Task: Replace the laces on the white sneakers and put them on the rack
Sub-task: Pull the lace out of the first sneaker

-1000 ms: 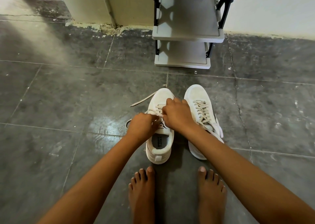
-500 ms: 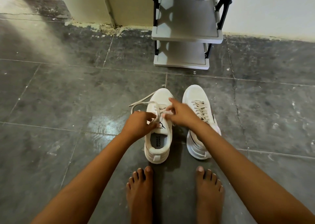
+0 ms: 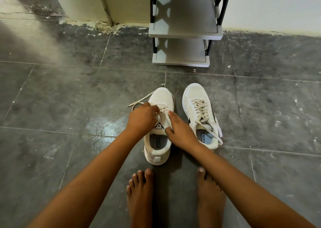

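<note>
Two white sneakers stand side by side on the dark tiled floor, toes pointing away from me. The left sneaker (image 3: pixel 160 95) has its beige lace (image 3: pixel 139 100) partly threaded, with a loose end trailing off to the left. My left hand (image 3: pixel 142 118) curls over the laced part and pinches the lace. My right hand (image 3: pixel 180 132) pinches the other lace strand at the tongue's right edge. The right sneaker (image 3: pixel 196 94) is fully laced, its lace ends hanging down its right side. Neither hand touches it.
A grey shoe rack (image 3: pixel 184 35) with black posts stands against the wall straight ahead, its shelves bare. My two bare feet (image 3: pixel 140 193) are planted just behind the sneakers. A cream wall corner (image 3: pixel 83 5) juts out at the back left.
My left hand has moved forward over the laces toward the toe. My right hand has drawn back toward the tongue's right side. The right sneaker has settled back flat and straight.
</note>
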A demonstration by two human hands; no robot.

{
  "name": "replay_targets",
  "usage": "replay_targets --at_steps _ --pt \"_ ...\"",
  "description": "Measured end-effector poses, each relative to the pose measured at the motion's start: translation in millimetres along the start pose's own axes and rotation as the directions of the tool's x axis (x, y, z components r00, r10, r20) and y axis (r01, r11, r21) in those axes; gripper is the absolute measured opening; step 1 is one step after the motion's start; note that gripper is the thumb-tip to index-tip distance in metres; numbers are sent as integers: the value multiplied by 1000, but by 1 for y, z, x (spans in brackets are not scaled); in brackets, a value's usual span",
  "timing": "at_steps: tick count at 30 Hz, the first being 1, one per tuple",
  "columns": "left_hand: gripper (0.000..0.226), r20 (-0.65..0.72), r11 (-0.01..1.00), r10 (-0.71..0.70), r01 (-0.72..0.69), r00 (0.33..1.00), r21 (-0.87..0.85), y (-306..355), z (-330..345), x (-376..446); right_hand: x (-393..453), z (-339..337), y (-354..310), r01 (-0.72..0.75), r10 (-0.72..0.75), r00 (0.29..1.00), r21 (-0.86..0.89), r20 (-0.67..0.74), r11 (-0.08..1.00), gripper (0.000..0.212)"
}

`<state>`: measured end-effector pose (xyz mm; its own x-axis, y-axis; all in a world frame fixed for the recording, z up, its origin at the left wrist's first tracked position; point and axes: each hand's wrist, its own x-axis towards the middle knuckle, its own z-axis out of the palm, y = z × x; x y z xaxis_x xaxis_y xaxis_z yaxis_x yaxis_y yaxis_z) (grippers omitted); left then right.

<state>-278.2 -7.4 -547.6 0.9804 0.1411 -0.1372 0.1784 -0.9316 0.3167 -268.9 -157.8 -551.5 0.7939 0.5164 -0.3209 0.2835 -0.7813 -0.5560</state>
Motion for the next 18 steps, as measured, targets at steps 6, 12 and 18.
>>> replay_targets --at_steps 6,12,18 --pt "28 15 996 -24 23 1000 81 4 3 13 0 11 -5 -8 8 1000 -21 -30 1000 63" --pt "15 -92 926 -296 262 951 -273 -1 -17 31 1 15 -3 6 -8 999 -37 -33 999 66" --pt "20 -80 994 -112 112 991 2 9 -15 10 1 19 0 62 -63 997 -22 -39 998 74"
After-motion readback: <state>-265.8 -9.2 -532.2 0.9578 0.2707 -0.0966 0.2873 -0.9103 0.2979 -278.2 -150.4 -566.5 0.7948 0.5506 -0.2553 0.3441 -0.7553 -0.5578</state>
